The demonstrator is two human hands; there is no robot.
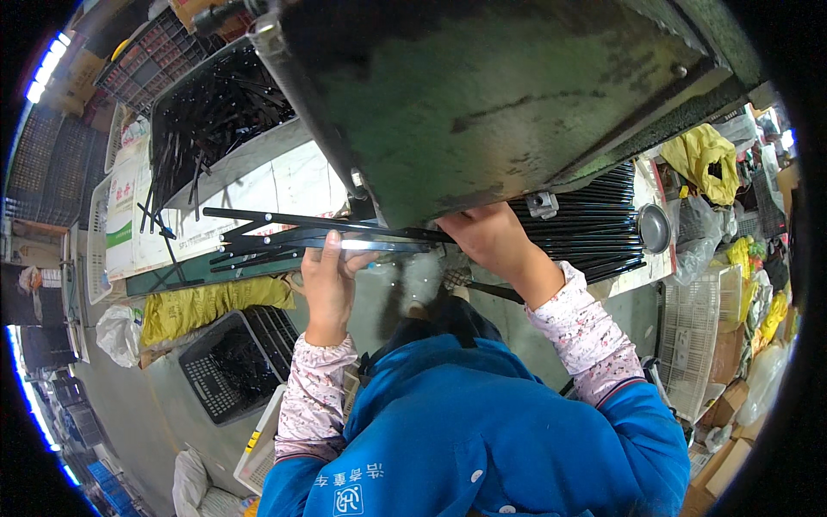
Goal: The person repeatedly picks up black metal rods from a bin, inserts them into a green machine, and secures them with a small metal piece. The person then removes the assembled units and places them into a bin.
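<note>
L hand point(328, 280) pinching black rods point(284, 220) — R hand point(491, 241) partly hidden behind dark-green machine point(482, 103), grip can't tell.

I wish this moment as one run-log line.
left hand: holding black rods | right hand: partly hidden by green panel | right side: rod stack | left side: black pieces in dark bin

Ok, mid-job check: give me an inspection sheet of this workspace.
Surface: white sheeting on the left worktop, partly covered.
Job's things: several black rods in hand; a rod row at right, beside a round grey dish.
Clutter: tray of dark parts; yellow sack.
Hands: left hand grips the black rods; right hand has fingertips hidden by the machine housing.
Cables: nothing seen.
Surroundings: black crate on the floor; white crate at right.
</note>
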